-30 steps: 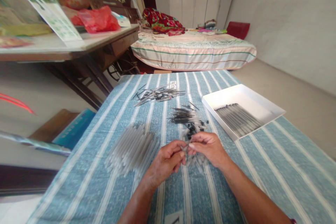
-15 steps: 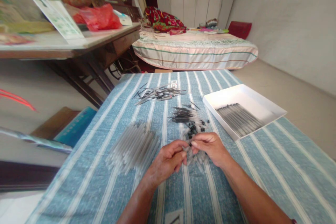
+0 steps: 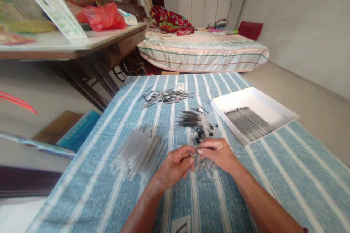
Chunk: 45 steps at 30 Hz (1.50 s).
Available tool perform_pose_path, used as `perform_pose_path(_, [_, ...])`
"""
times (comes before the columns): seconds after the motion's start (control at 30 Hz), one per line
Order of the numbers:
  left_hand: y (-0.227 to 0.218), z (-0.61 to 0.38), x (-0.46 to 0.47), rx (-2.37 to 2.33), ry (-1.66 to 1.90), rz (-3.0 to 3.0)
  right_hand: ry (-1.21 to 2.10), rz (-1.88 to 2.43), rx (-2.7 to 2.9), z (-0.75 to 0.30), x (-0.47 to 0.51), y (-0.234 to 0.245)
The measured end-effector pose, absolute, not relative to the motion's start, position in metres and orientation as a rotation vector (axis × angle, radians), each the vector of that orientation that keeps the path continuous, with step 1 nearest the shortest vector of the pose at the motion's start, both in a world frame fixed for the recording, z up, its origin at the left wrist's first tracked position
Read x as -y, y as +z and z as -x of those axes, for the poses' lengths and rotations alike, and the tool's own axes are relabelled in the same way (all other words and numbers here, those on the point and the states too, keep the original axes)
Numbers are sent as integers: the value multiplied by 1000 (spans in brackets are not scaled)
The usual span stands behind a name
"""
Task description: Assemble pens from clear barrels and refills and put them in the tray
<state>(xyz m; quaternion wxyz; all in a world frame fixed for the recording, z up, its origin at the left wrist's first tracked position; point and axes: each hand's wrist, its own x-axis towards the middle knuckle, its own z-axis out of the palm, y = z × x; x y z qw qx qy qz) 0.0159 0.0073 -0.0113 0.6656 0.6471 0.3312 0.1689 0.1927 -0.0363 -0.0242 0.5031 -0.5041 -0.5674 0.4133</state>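
Note:
My left hand (image 3: 175, 167) and my right hand (image 3: 217, 154) meet at the middle of a blue striped cloth (image 3: 287, 174). Both are closed in a pinch around a small clear part held between their fingertips. Left of my hands lies a heap of clear pen barrels (image 3: 138, 151). Just beyond my fingers is a pile of small dark tips and thin refills (image 3: 195, 122). A white tray (image 3: 255, 96) at the right holds a row of finished pens (image 3: 248, 123).
Another scatter of thin refills (image 3: 164, 96) lies farther back on the cloth. A wooden table (image 3: 82, 45) with red bags and papers stands at the left. A bed (image 3: 202, 51) fills the room behind, with bare floor at the right.
My hands stay pinched together in the same spot, with only small finger shifts. The piles and tray have not moved.

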Motion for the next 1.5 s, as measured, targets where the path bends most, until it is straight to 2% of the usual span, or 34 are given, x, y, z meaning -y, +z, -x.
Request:
perform_pose_path(0.27, [-13, -17, -8, -796, 358, -1477, 726, 1279, 1648, -190, 38, -15])
perform_pose_path(0.57, [-12, -15, -9, -778, 322, -1440, 903, 1256, 1564, -192, 39, -18])
perform_pose_path(0.83, [-10, -14, -8, -767, 315, -1426, 1237, 1196, 1267, -193, 39, -30])
perform_pose_path(1.5, [-6, -16, -6, -769, 320, -1485, 1028, 1364, 1557, -192, 39, -21])
